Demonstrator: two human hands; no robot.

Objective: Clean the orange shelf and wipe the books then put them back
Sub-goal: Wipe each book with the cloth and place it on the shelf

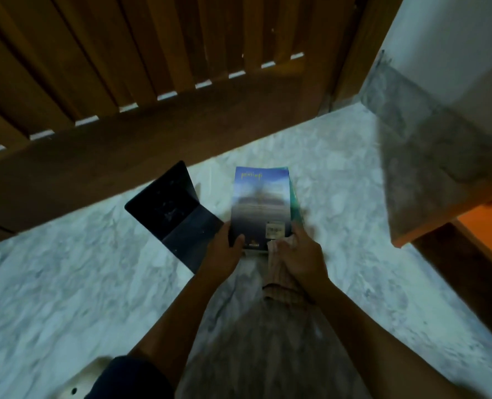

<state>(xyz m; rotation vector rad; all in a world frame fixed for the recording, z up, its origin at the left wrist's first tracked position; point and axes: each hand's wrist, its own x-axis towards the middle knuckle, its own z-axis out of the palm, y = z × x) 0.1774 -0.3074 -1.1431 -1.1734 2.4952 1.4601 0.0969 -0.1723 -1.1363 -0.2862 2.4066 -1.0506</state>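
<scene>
book: blue paperback book (260, 197) w/ a cloudy-sky cover and a white sticker near its bottom edge. It's pretty much dead centre, cover up, top edge pointing to 12. Pic is blurry so can't read the title, and can't tell if it sits on the floor or is held just above it.
under it: a green-edged book (295, 197) peeks out along the 3 o'clock side, stacked right beneath the blue one.
left hand: left hand (224, 251) is at the book's 7 o'clock corner. Thumb is curled over the cover and the other fingers go round the edge, so a proper grip.
right hand: right hand (302, 254) is at the 5 o'clock corner, fingers curled round a striped beige cloth (279, 277) bunched against the book there. Fingertips touch the book's right edge, and the rest of the cloth trails back toward 6 under the wrist.
bookend: dark navy L-shaped metal bookend (175, 208) just beside the book at its 9 o'clock, w/ pale specks on it. One plate is flat, the other stands up.
shelf: orange shelf (489, 223), only a corner shows, way out at 3 o'clock by the frame edge, well apart from the book.
floor: white-grey marble floor (66, 283) under everything.
door: brown slatted wooden door (123, 53) across 10 to 1 o'clock.
skirting: grey marble skirting strip (426, 154) at 2 o'clock.
misc: white thing w/ a small hole (89, 378) at 7 o'clock, bottom edge, no idea what it is.
</scene>
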